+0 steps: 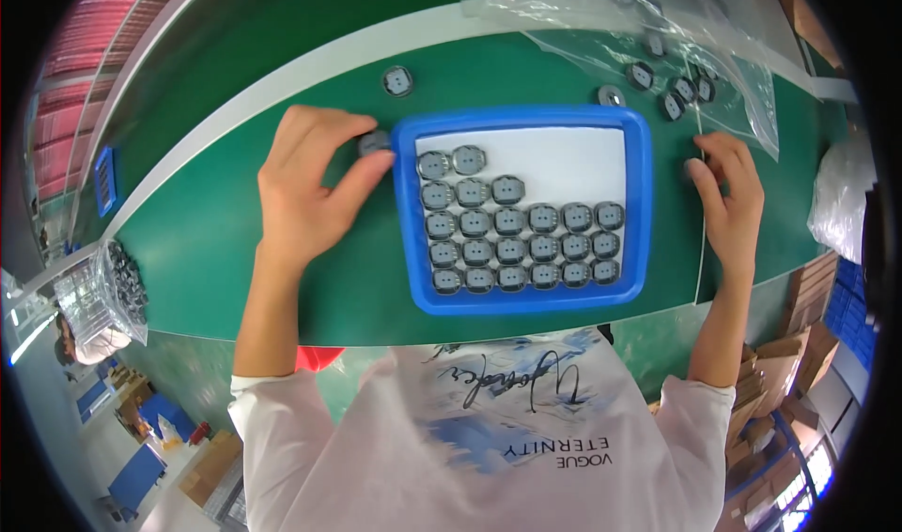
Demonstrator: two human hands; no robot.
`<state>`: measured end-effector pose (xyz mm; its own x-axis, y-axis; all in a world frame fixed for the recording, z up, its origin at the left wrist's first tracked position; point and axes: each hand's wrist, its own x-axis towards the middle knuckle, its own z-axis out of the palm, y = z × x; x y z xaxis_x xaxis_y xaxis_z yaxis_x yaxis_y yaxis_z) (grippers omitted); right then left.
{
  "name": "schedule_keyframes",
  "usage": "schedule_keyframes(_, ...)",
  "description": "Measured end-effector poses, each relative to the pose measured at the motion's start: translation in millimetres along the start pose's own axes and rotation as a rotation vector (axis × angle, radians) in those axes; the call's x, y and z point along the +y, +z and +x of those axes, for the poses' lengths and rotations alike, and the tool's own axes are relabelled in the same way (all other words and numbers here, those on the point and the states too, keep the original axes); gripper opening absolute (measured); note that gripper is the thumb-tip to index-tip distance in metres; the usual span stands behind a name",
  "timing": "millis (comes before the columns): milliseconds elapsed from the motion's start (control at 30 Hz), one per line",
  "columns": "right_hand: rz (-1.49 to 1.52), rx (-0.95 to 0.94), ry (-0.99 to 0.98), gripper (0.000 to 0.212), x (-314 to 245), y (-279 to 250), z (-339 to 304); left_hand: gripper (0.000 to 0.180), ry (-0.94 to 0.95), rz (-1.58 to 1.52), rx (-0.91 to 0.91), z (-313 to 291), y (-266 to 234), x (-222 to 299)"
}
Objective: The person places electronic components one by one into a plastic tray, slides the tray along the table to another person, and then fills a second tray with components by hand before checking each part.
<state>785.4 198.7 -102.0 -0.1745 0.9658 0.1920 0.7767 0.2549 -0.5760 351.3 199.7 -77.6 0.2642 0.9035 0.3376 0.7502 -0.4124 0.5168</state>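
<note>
Just outside the left wall of a blue tray (406,222), my left hand (315,185) pinches a small round grey part (374,143) between thumb and index finger. Several like parts, each with a light grey face and small holes, stand in rows on the tray's white lining (573,161). Beyond the tray's right side is my right hand (731,189), its thumb and fingers drawn together. A bit of something dark shows at those fingertips; its kind is hidden.
One loose round part (397,81) lies behind the tray, and another (611,95) touches its far right corner area. A clear plastic bag (601,11) with several parts covers the back right of the green table (207,241). A second filled bag (103,292) sits at the left edge.
</note>
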Motion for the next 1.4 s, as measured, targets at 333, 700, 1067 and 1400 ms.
schedule_keyframes(333, -0.025, 0.038, -0.013, 0.015, 16.4, 11.5, -30.1, 0.034, 0.406, 0.004, -0.199, 38.8, 83.3, 33.4)
schedule_keyframes(700, 0.079, -0.073, -0.320, 0.015, -56.1, 21.2, 13.3, 0.018, 0.378, -0.005, -0.301, 36.1, 77.9, 21.6)
schedule_keyframes(1067, 0.075, -0.396, -0.542, 0.012, -68.1, 76.6, 41.5, 0.012, 0.393, -0.015, -0.295, 44.1, 89.8, 18.2)
schedule_keyframes(1400, -0.033, -0.379, -0.479, 0.015, -79.1, 87.8, 45.9, 0.019, 0.415, -0.044, -0.304, 37.4, 89.9, 7.6)
